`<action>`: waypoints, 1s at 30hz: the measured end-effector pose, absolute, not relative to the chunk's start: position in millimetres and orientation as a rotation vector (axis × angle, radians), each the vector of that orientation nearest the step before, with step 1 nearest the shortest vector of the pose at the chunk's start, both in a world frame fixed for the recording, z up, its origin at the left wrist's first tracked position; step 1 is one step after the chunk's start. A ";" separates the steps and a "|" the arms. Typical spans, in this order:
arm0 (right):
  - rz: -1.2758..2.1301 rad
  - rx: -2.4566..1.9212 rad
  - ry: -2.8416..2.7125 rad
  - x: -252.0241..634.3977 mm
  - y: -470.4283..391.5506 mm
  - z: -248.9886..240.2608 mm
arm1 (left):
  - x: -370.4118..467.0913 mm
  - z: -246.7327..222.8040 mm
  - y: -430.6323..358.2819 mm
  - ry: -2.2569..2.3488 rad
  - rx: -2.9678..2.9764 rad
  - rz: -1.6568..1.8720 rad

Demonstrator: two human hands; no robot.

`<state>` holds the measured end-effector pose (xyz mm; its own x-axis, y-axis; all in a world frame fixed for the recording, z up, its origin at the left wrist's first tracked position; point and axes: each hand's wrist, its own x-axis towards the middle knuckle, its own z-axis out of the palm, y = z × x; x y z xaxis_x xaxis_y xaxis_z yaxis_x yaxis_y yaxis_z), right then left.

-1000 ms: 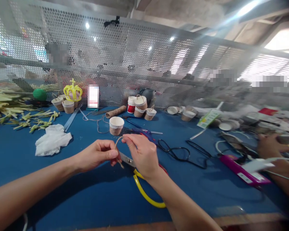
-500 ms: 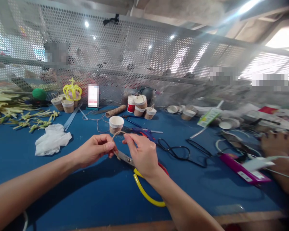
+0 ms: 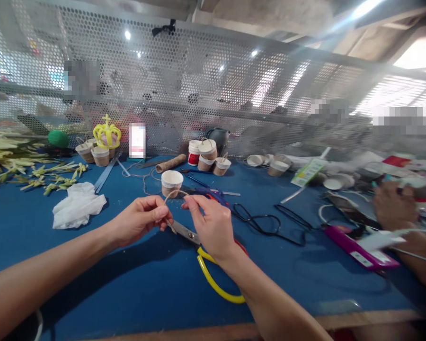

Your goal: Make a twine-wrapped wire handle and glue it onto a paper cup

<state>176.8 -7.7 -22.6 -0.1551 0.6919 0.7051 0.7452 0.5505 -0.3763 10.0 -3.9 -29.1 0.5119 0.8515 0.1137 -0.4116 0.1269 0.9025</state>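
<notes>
A short piece of brown twine (image 3: 176,192) arches between my two hands. One end is pinched in the fingers of my left hand (image 3: 142,219), and the other is between the thumb and fingertips of my right hand (image 3: 211,225). Beneath them, scissors (image 3: 188,233) with yellow and red handles lie on the blue table (image 3: 135,293), partly covered by my right hand. Just beyond my fingers stands a small white-rimmed cup (image 3: 172,182) with a brown wrap.
Behind are a twine roll (image 3: 171,163), more cups (image 3: 206,162) and a phone (image 3: 137,141). Crumpled white tissue (image 3: 78,206) lies left. A glue gun (image 3: 213,194), black cable (image 3: 257,221) and purple power strip (image 3: 362,248) lie right, near another person's hand (image 3: 395,203).
My hands and the twine hold almost the same pose. At the right edge, the other person's hand has shifted left, and a pale and red object now shows beside it.
</notes>
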 end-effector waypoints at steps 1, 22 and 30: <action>-0.048 -1.185 -1.866 176.1 -8.3 -22.7 | 11.5 -29.6 -5.3 0.490 1.087 0.967; 1.231 -0.921 -1.543 165.4 -12.6 -15.8 | 3.9 -25.5 1.8 0.546 1.014 1.120; 1.388 -0.788 -1.386 171.9 -10.3 -11.6 | 5.0 -19.2 -1.6 0.498 0.964 1.068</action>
<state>171.9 -10.3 -11.6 -0.3062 0.9328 0.1899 -0.1910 0.1352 -0.9722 5.0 -1.6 -19.2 0.4300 0.8978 0.0956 -0.5035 0.1505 0.8508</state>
